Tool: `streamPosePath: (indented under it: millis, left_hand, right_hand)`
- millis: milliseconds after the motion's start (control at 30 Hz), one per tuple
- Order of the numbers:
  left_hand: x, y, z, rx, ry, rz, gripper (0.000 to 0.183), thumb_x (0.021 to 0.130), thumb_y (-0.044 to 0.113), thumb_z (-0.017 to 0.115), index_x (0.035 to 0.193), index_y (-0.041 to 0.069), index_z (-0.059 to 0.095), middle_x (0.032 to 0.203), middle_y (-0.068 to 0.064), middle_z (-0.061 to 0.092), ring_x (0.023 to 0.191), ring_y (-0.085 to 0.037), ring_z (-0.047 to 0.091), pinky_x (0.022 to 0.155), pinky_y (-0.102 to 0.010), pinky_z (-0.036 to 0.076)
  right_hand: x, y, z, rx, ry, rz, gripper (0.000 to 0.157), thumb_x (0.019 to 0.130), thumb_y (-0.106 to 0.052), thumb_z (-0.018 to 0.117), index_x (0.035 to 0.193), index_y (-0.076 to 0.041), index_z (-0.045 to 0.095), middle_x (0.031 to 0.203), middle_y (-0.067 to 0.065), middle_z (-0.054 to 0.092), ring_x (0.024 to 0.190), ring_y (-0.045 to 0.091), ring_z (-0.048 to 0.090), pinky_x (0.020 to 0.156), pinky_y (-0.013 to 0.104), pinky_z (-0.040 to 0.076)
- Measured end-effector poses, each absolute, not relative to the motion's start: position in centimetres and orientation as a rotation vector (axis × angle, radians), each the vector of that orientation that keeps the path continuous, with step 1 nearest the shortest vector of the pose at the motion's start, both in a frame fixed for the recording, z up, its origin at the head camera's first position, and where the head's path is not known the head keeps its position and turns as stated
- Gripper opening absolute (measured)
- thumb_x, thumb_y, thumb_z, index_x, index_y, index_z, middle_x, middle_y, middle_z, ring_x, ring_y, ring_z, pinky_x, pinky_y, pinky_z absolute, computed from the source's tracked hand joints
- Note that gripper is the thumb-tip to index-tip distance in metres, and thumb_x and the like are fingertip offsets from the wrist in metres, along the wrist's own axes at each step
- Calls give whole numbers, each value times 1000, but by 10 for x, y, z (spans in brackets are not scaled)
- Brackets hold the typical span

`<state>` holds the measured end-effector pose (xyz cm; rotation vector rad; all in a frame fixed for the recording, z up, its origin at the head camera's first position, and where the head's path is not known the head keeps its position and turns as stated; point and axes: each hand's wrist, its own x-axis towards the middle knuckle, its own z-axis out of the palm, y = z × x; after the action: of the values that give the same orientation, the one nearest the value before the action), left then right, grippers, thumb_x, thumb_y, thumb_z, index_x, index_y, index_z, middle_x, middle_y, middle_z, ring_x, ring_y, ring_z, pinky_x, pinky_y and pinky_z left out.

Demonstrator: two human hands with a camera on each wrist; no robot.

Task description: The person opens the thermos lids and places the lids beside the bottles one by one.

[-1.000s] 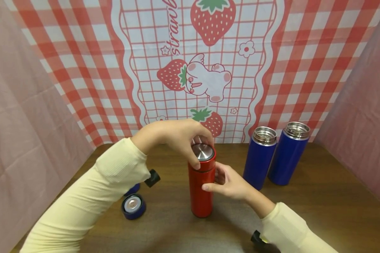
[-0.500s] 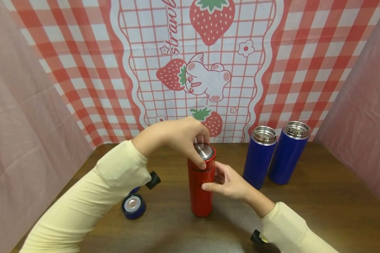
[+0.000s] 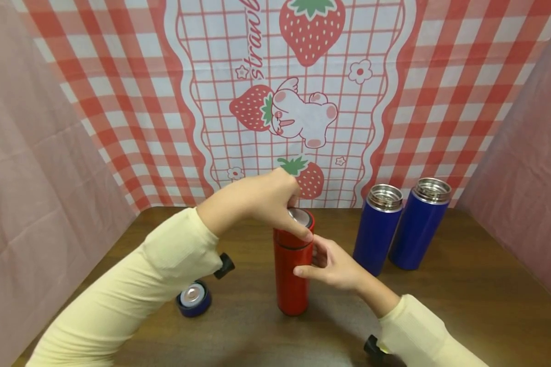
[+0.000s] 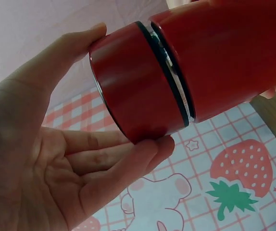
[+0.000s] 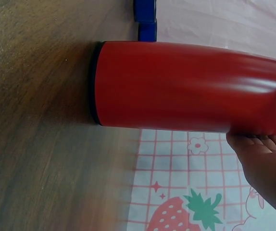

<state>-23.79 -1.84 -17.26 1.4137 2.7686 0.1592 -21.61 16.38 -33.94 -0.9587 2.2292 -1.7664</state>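
A red thermos bottle (image 3: pixel 291 285) stands upright on the wooden table in the head view. My left hand (image 3: pixel 267 201) pinches its red lid (image 4: pixel 133 82) from above, thumb on one side and fingertips on the other. Between lid and body, the left wrist view shows a narrow gap with shiny metal inside. My right hand (image 3: pixel 334 265) holds the upper body of the bottle, its thumb across the front. The bottle hides most of the right hand's other fingers. In the right wrist view the black base of the bottle meets the table.
Two blue bottles (image 3: pixel 376 237) with bare steel mouths stand at the right, near the back cloth. A blue lid (image 3: pixel 194 300) lies inner side up at the left. The right wrist view shows two blue lids (image 5: pixel 145 10) there.
My left hand has turned around the lid, its thumb sweeping to the right across the front. The right hand keeps its hold on the bottle. My left arm now hides the farther blue lid.
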Motion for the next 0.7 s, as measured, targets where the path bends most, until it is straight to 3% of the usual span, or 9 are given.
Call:
streamPosePath:
  millis: [400, 600, 700]
  left_hand:
    - [-231, -15, -176, 1182, 2901, 92, 58, 74, 63, 70, 61, 17, 38, 56, 6, 30, 50, -5, 29, 44, -19, 26]
    - [-231, -17, -179, 1055, 2856, 126, 62, 76, 68, 64, 58, 17, 34, 54, 6, 26, 48, -5, 25, 44, -19, 25]
    - [-234, -19, -179, 1102, 2798, 171, 55, 77, 65, 66, 71, 13, 52, 63, 5, 44, 55, -5, 39, 50, -18, 36]
  right_hand:
    - [-216, 166, -340, -953, 2254, -1735, 55, 87, -13, 70, 130, 10, 45, 121, 31, 61, 103, -2, 63, 91, 20, 52]
    - [-217, 166, -339, -979, 2259, -1727, 56, 87, -11, 69, 133, 7, 44, 125, 30, 60, 105, -2, 62, 91, 20, 52]
    - [-216, 166, -340, -973, 2248, -1744, 59, 86, -11, 70, 134, 8, 42, 126, 31, 58, 106, -3, 62, 92, 19, 51]
